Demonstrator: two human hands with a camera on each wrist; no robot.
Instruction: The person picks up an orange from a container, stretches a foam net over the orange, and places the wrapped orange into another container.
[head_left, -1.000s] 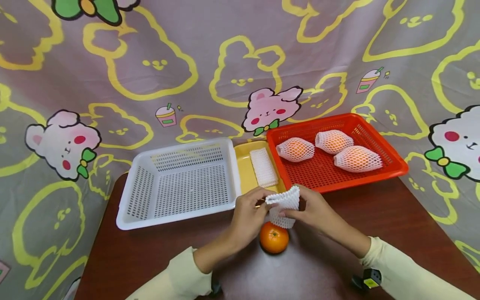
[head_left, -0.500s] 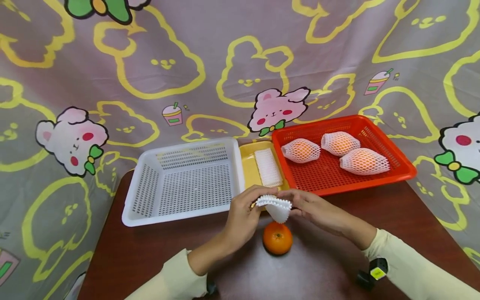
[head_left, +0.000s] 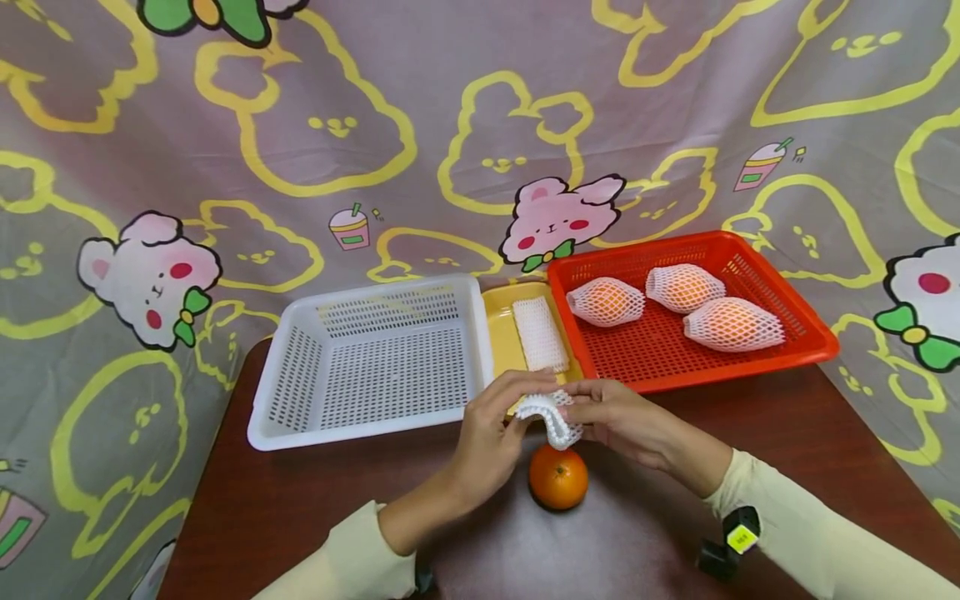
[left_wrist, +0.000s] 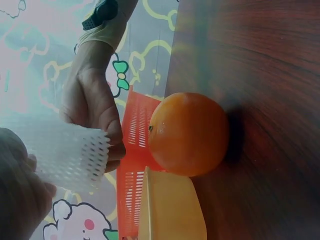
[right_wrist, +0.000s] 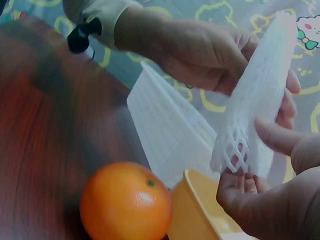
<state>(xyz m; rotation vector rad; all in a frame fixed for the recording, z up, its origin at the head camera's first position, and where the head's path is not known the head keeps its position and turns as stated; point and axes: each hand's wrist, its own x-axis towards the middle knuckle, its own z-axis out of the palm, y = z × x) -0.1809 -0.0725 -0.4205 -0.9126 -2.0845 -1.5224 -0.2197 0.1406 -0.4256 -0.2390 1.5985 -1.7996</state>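
Observation:
A white foam net sleeve [head_left: 557, 421] is held between both hands above the table, its rim bent into a curve. The left hand [head_left: 486, 437] pinches its left side between thumb and fingers. On the other side, the right hand [head_left: 626, 421] grips the sleeve, with the thumb in front. In the right wrist view the sleeve [right_wrist: 257, 100] looks flattened, with the right hand's fingertips at its lower end. A bare orange [head_left: 558, 477] sits on the table just below the hands, touched by neither. In the left wrist view, the orange [left_wrist: 189, 134] stands apart from the sleeve.
A white basket [head_left: 367, 429] stands at the back left. Beside it, a yellow tray [head_left: 504, 333] holds flat foam sleeves [head_left: 540, 333]. The red basket [head_left: 637, 379] at the back right contains three net-wrapped fruits [head_left: 733, 325]. A patterned cloth [head_left: 450, 125] hangs behind the table.
The sleeve, upright and flat a second ago, has tipped and its rim is now bent in a curve. The right hand has shifted its hold. The orange stays on the table.

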